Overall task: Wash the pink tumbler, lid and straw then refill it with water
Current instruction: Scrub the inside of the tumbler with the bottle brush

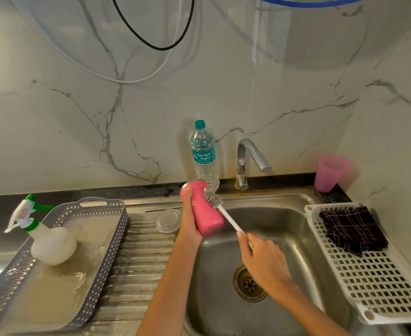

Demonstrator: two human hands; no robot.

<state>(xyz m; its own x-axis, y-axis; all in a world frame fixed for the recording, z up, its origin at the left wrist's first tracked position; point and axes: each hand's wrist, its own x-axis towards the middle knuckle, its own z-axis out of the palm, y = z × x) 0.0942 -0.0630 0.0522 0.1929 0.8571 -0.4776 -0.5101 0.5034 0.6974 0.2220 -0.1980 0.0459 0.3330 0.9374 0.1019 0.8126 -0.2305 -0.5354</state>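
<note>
Pink tumbler [208, 220] tilted over sink [272, 197]; clear lid [168, 220] — flat on drainboard [139, 253]

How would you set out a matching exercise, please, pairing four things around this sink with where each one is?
Things:
1. pink tumbler
2. bottle brush
3. clear lid
4. dark checked cloth

Places:
A. held in the right hand
B. on the white rack
C. gripped by the left hand
D. flat on the ribbed drainboard

Pairs: 1-C, 2-A, 3-D, 4-B
</note>
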